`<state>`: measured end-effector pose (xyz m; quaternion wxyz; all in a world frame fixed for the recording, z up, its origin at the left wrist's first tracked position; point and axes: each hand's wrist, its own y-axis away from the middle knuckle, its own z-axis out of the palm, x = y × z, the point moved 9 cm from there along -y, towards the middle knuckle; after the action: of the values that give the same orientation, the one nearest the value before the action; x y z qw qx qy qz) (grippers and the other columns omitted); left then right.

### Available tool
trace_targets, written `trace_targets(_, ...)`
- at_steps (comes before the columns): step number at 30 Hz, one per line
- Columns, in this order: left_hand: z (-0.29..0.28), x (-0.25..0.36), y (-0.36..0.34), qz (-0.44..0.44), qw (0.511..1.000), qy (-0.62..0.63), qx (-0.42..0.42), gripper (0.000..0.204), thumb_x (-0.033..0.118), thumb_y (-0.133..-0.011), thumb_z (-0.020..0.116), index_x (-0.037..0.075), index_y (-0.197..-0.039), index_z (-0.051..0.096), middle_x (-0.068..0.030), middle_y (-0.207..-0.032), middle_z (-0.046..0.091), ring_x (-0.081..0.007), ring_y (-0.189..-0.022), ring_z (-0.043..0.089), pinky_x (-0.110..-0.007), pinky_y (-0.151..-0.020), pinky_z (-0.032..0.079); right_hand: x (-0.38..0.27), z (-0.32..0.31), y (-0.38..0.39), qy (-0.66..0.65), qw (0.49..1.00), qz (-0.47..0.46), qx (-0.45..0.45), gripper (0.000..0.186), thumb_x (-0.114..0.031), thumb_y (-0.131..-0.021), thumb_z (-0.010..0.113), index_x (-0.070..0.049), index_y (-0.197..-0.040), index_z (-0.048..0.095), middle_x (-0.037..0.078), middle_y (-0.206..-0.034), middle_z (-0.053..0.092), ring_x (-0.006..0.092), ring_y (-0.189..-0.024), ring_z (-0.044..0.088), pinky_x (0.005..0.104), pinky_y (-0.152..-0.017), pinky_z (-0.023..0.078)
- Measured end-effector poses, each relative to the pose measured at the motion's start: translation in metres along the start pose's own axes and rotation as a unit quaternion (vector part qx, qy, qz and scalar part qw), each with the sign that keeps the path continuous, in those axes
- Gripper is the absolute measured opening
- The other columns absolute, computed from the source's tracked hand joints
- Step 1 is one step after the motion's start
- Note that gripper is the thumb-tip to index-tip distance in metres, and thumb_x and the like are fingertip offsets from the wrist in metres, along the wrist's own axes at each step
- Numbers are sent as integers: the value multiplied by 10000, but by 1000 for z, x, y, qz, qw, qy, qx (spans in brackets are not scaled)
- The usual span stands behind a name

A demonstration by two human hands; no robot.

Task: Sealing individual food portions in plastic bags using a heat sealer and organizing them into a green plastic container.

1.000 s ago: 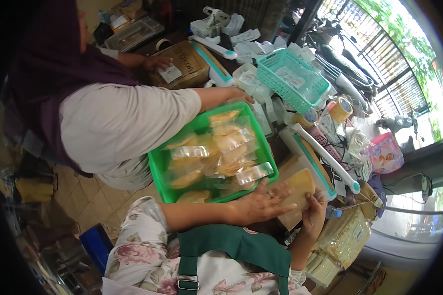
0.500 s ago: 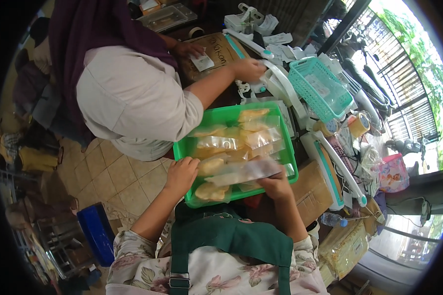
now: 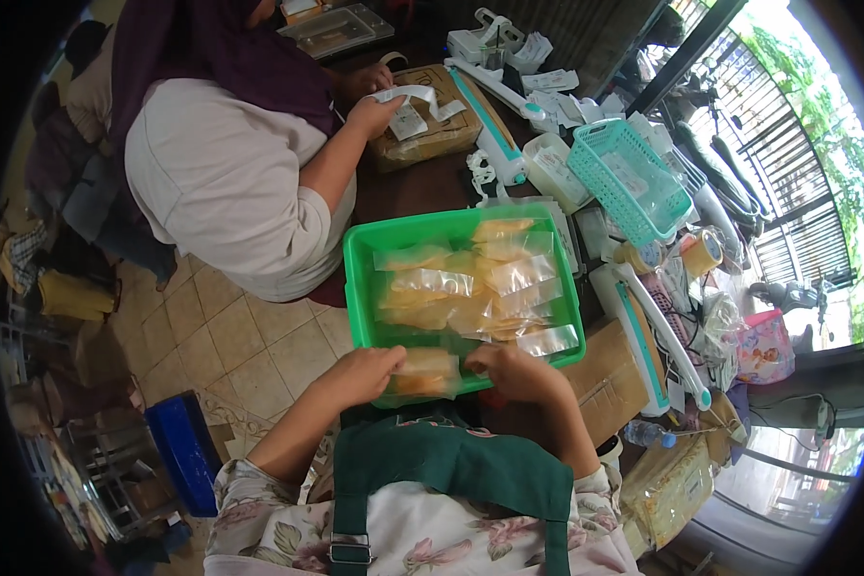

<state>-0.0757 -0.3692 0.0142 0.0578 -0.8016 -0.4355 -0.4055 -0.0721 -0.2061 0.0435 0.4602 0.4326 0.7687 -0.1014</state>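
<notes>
A green tray (image 3: 357, 288) in front of me holds several clear plastic pouches with pale yellow-orange pieces inside. At its near edge lies one such pouch (image 3: 425, 374), with my left hand (image 3: 363, 374) pinching its left side. My right hand (image 3: 523, 372) is just beyond the pouch's right end, fingers curled and pressed together; what they hold, if anything, is hidden. More pouches (image 3: 518, 274) overlap in the tray's middle and far right. Near my right hand, a pouch with a shiny blank end (image 3: 547, 341) rests against the tray's right wall.
A co-worker at the far left holds a white strip (image 3: 408, 93) over a taped cardboard box (image 3: 422, 134). Bar heat sealers (image 3: 490, 120) (image 3: 658, 336) stand beyond and right of the tray. A teal basket (image 3: 634, 182), tape rolls (image 3: 701, 252) and cardboard (image 3: 605, 374) crowd the right side.
My right hand has lowered from holding a pouch over the tray to the near edge. My left hand has moved slightly right and down. The co-worker's hands have drawn back with the white strip.
</notes>
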Motion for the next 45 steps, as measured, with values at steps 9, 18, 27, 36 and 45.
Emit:
trace_targets(9,12,21,1,25,993,-46,-108,223,-4,-704,510,43,-921,483,-184,-822,584,-364,-806,575,-433,-669,447,8,45,-89,105,991,-81,0,193,-96,-772,493,9,-921,556,195,-837,595,348,-791,585,394,-699,470)
trace_targets(18,11,9,7,-22,997,6,-69,214,10,-735,512,41,-945,492,-193,-862,591,-373,-838,570,-423,-685,455,48,105,-140,307,951,-8,29,407,-117,-731,520,13,-1112,461,233,-1048,511,400,-915,558,463,-772,469)
trace_targets(27,17,5,3,37,996,58,-54,218,72,-776,546,28,-988,518,-136,-973,587,-329,-919,560,-388,-790,452,69,100,-146,315,948,28,-36,386,-102,-796,442,13,-1164,426,198,-1000,557,352,-915,585,453,-724,492)
trace_targets(36,-63,-17,-15,-33,933,-260,245,242,137,-717,631,99,-950,577,-49,-905,558,-240,-926,513,-399,-775,354,35,54,-107,246,967,-41,47,401,-55,-774,402,56,-1159,417,235,-975,584,367,-864,593,415,-727,493)
trace_targets(45,-76,-38,-51,-4,921,-273,279,90,143,-758,593,133,-832,544,-25,-775,586,-215,-791,549,-403,-769,314,8,52,-79,214,973,-84,10,450,-20,-746,424,-23,-1195,443,191,-1142,534,321,-1010,543,386,-863,435)
